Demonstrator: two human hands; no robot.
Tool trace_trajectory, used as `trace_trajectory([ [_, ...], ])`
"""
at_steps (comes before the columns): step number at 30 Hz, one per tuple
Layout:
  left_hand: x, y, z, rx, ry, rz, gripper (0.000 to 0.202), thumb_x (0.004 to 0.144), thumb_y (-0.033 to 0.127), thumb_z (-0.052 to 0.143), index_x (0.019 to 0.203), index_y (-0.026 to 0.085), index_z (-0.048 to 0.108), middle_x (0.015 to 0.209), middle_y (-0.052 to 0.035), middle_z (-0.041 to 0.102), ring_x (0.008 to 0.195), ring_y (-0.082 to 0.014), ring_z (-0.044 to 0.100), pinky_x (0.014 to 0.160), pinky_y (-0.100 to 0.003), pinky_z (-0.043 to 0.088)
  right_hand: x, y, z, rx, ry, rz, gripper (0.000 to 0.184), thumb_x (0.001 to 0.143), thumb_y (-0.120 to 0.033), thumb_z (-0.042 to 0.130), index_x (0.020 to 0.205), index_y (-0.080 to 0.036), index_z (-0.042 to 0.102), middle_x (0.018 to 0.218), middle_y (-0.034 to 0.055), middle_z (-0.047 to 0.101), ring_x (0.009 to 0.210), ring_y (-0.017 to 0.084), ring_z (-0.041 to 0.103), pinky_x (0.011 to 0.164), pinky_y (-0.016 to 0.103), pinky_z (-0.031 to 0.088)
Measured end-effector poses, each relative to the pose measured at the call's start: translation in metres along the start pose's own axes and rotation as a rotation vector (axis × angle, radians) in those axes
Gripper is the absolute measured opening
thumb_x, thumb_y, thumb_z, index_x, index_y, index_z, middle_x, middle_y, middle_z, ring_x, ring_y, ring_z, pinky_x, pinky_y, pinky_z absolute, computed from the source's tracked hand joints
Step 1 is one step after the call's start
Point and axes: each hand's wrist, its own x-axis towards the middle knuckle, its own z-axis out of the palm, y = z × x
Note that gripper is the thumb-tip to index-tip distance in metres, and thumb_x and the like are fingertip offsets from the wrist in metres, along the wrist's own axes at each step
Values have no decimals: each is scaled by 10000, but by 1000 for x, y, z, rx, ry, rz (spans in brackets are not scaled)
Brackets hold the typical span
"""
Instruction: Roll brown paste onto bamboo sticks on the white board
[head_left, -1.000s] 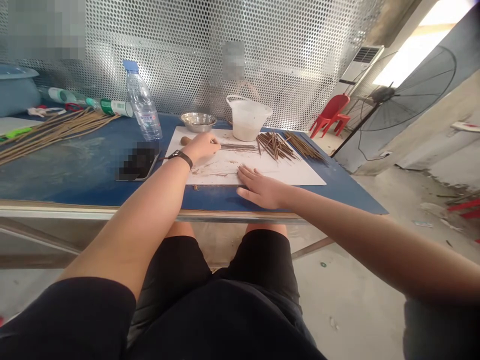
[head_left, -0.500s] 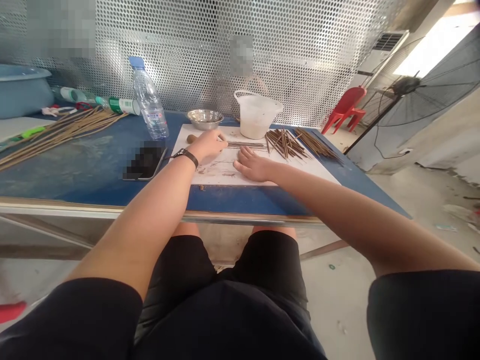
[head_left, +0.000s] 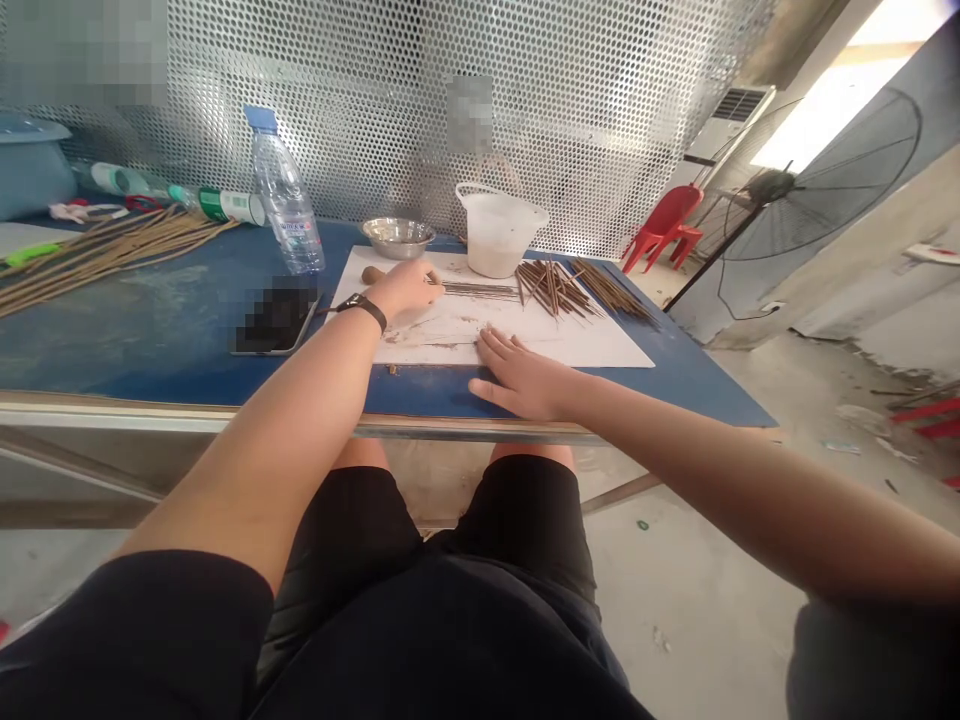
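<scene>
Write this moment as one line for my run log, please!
left hand: grips brown-handled tool | right hand: flat on white sheet | nearby: thin brown sticks

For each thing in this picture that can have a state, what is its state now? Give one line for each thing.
left hand: closed, brown handle showing from it
right hand: open, palm down, at the edge of the white sheet
thin brown sticks: loose heap, crossing each other
water bottle: upright, blue cap on
green-labelled bottle: lying on its side
steel bowl: upright
white plastic jug: upright, top open
phone: lying flat
red chair: upright
</scene>
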Motion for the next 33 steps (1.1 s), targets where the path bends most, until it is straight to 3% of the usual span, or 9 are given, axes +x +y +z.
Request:
trace_trajectory([
  [5, -6, 5, -5, 33, 11, -2, 190, 954, 379, 696, 1091, 267, 764, 888, -55, 816, 953, -308, 753, 863, -375, 512, 79, 33, -6, -36, 47, 72, 1045, 1089, -759, 90, 1783, 5, 254, 1873, 283, 138, 1760, 452, 18, 1398, 705, 113],
  [7, -8, 6, -7, 58, 15, -1, 165, 952, 375, 691, 1055, 265, 758, 865, -51, 806, 966, -308, 749, 864, -371, 507, 107, 41, -11, -26, 37, 129, 1032, 1094, -727, 87, 1786, 30, 203, 1874, 300, 73, 1757, 465, -8, 1386, 731, 107],
  [10, -8, 5, -8, 45, -3, 7, 165, 922, 389, 717, 1020, 257, 734, 870, -55, 800, 960, -310, 746, 814, -368, 502, 129, 44, -15, -18, 29, 207, 1071, 1076, -752, 72, 1796, 38, 139, 1889, 273, 7, 1761, 430, -69, 1409, 666, 62],
  [14, -5, 2, -5, 28, -10, -7, 145, 928, 377, 710, 1014, 262, 731, 913, -51, 815, 931, -293, 753, 798, -369, 500, 114, 39, -12, -13, 31, 168, 1080, 1072, -761, 95, 1781, 49, 181, 1883, 285, 55, 1758, 451, -41, 1407, 683, 94],
  [17, -3, -1, -3, 4, -2, -13, 178, 925, 369, 714, 1072, 271, 739, 964, -56, 828, 966, -305, 761, 809, -380, 509, 74, 26, -8, -48, 31, 51, 1182, 1054, -818, 82, 1723, 139, 263, 1846, 361, 142, 1752, 474, -10, 1414, 662, 119],
  [22, -1, -2, -2, 12, -8, -10, 177, 917, 382, 723, 1059, 282, 757, 949, -64, 829, 970, -329, 748, 834, -399, 529, -2, -6, -5, 9, -11, -3, 1303, 992, -955, 144, 1759, 94, 252, 1853, 329, 127, 1752, 470, 48, 1423, 649, 155],
  [25, -1, -3, -2, 11, -2, -5, 156, 915, 373, 720, 1038, 286, 761, 945, -60, 829, 943, -320, 744, 812, -393, 526, -25, -16, -5, 13, -29, -1, 1299, 997, -945, 97, 1755, 96, 269, 1848, 327, 156, 1752, 470, 77, 1425, 664, 111],
  [29, -1, -3, -1, -3, -7, -13, 170, 895, 386, 741, 1034, 291, 764, 952, -64, 832, 952, -333, 748, 821, -405, 529, -14, -11, -5, 34, -23, 23, 1288, 1000, -925, 50, 1767, 95, 218, 1857, 319, 124, 1758, 455, 66, 1427, 654, 98],
  [33, -4, -1, -4, -1, -13, -26, 155, 898, 389, 741, 1017, 291, 761, 911, -61, 826, 989, -348, 751, 862, -418, 532, 34, 8, -8, 23, -7, 101, 1253, 1014, -882, 33, 1766, 108, 185, 1866, 329, 81, 1759, 459, 42, 1423, 635, 121],
])
